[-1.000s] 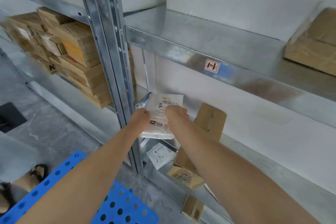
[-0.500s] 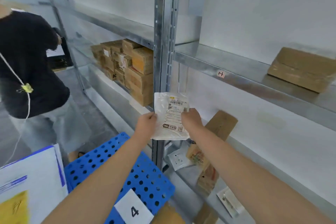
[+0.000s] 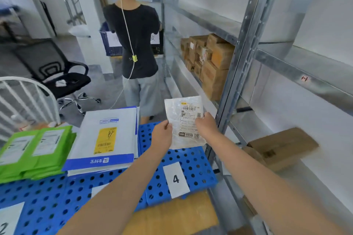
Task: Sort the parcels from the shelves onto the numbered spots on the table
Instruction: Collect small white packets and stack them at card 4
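I hold a small white plastic mailer parcel (image 3: 186, 120) with a barcode label upright in both hands. My left hand (image 3: 162, 133) grips its left edge and my right hand (image 3: 206, 127) grips its right edge. The parcel hangs above the far right part of the blue perforated table (image 3: 191, 160). A white card marked 4 (image 3: 176, 179) lies on the table just below it. A card marked 2 (image 3: 7, 221) shows at the bottom left corner. The metal shelves (image 3: 238, 74) stand to the right.
A stack of white-and-blue mailers (image 3: 107, 139) and green mailers (image 3: 36, 150) lie on the table's left. Brown boxes (image 3: 208, 59) fill a farther shelf; one flat box (image 3: 280, 147) lies on the near shelf. A person in black (image 3: 137, 44) stands ahead, an office chair (image 3: 55, 70) to the left.
My view has turned left from the shelf toward the table. The parcel, held in both hands, has come away from the shelf and now hangs over the table near the 4 card.
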`<state>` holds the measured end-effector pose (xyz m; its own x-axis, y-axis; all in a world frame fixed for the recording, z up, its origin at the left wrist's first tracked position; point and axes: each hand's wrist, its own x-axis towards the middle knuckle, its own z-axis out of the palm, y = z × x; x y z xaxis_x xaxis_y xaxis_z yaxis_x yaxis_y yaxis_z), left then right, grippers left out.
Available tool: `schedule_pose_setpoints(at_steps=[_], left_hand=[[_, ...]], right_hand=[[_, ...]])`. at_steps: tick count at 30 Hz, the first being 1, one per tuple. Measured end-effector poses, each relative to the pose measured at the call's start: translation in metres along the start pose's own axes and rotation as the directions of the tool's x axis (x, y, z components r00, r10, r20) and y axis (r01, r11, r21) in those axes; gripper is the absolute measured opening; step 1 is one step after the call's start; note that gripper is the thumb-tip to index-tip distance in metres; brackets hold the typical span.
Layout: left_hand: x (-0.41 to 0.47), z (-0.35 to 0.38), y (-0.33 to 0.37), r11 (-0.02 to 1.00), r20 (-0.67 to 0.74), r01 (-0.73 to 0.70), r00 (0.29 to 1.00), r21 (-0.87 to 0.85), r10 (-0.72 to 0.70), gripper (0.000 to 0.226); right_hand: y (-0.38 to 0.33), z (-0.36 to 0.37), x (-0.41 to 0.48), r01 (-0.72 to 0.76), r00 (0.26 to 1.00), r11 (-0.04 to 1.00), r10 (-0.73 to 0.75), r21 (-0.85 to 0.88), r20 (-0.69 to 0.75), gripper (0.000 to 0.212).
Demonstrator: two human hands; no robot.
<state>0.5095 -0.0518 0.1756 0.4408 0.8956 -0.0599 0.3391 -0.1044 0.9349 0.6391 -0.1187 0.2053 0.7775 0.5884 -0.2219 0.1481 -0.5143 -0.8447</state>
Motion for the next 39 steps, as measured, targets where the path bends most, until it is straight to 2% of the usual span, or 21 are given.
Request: schedule_pose_setpoints(at_steps=[5,8,12,14,18,21,23,26,30,33,36,38,39], left_hand=[[0.005,-0.004,-0.037,0.991,-0.087,0.115,0.990,0.066,-0.109,0.027],[0.026,-0.007,-0.048,0.988,-0.106,0.133,0.987,0.081,-0.124,0.031],[0.061,-0.004,-0.065,0.975,-0.095,0.175,0.982,0.137,-0.163,0.018],[0.079,0.003,-0.076,0.967,-0.089,0.218,0.974,0.133,-0.208,0.015],[0.111,0.017,-0.093,0.947,-0.096,0.298,0.953,0.119,-0.288,0.032],[0.130,0.023,-0.106,0.930,-0.103,0.344,0.937,0.128,-0.333,0.034],[0.141,0.026,-0.118,0.917,-0.110,0.372,0.927,0.145,-0.358,0.030],[0.147,0.029,-0.131,0.881,-0.114,0.434,0.901,0.188,-0.419,0.008],[0.152,0.034,-0.141,0.839,-0.102,0.481,0.876,0.254,-0.472,0.026],[0.153,0.034,-0.150,0.817,-0.123,0.494,0.868,0.298,-0.481,0.032],[0.152,0.031,-0.155,0.807,-0.138,0.502,0.864,0.310,-0.484,0.034],[0.151,0.029,-0.155,0.795,-0.134,0.508,0.860,0.332,-0.493,0.037],[0.150,0.028,-0.153,0.785,-0.130,0.510,0.857,0.353,-0.498,0.040]], right_hand=[[0.012,0.034,0.012,-0.018,0.996,0.998,0.023,-0.057,0.086,0.015],[0.013,0.053,0.030,-0.004,0.994,0.999,0.009,-0.050,0.109,0.013],[0.022,0.080,0.063,-0.056,0.990,0.998,0.059,-0.027,0.125,0.011],[0.030,0.096,0.081,-0.103,0.986,0.994,0.106,-0.031,0.132,0.019],[0.040,0.121,0.114,-0.160,0.972,0.985,0.169,-0.070,0.162,0.026],[0.049,0.137,0.134,-0.189,0.963,0.976,0.205,-0.104,0.176,0.027],[0.057,0.149,0.145,-0.199,0.954,0.970,0.225,-0.142,0.198,0.025],[0.066,0.161,0.152,-0.203,0.947,0.962,0.241,-0.185,0.211,0.024],[0.072,0.167,0.158,-0.165,0.948,0.957,0.221,-0.236,0.231,0.022],[0.079,0.170,0.161,-0.091,0.920,0.948,0.197,-0.306,0.338,0.024],[0.085,0.172,0.162,-0.065,0.897,0.951,0.189,-0.302,0.400,0.026],[0.087,0.171,0.160,-0.050,0.894,0.954,0.175,-0.296,0.412,0.035],[0.087,0.169,0.157,-0.049,0.899,0.957,0.167,-0.285,0.405,0.046]])
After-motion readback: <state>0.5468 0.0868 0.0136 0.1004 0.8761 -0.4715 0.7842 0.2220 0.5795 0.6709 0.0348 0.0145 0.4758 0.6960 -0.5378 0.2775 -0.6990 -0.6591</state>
